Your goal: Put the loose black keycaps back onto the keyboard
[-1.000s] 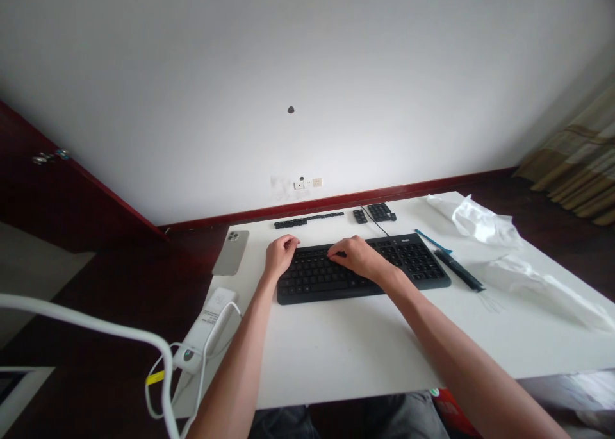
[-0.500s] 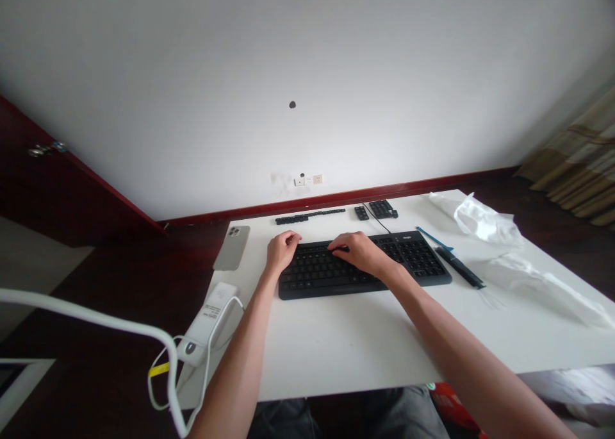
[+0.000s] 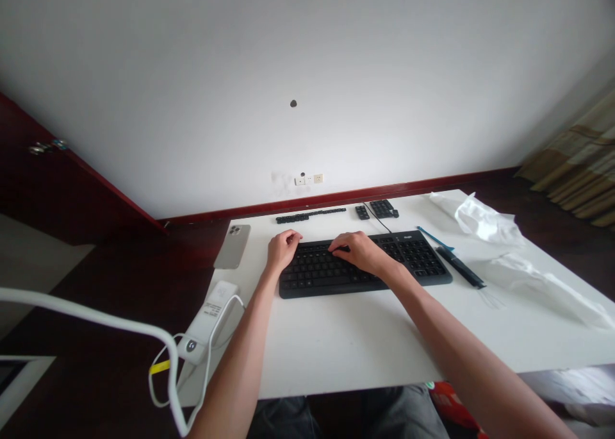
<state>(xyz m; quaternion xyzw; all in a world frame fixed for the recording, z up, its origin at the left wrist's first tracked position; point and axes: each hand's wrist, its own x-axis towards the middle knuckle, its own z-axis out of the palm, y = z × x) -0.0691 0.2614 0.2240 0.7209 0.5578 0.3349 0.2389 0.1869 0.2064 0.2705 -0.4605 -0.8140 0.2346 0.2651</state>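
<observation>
Keyboard [image 3: 331,277] lies flat on the white table [image 3: 346,346] before me, and neither hand has noticeably shifted against it over the last second, so the work remains at the same keys. My left hand [image 3: 281,250] curls by its far left corner, my right hand [image 3: 360,250] bends over the upper rows, fingers drawn close; whether either pinches anything, I cannot tell.

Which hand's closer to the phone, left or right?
Left. The left hand is just right of the phone, at the far left corner of the keyboard; the right hand is farther right, over the keyboard's middle.
</observation>
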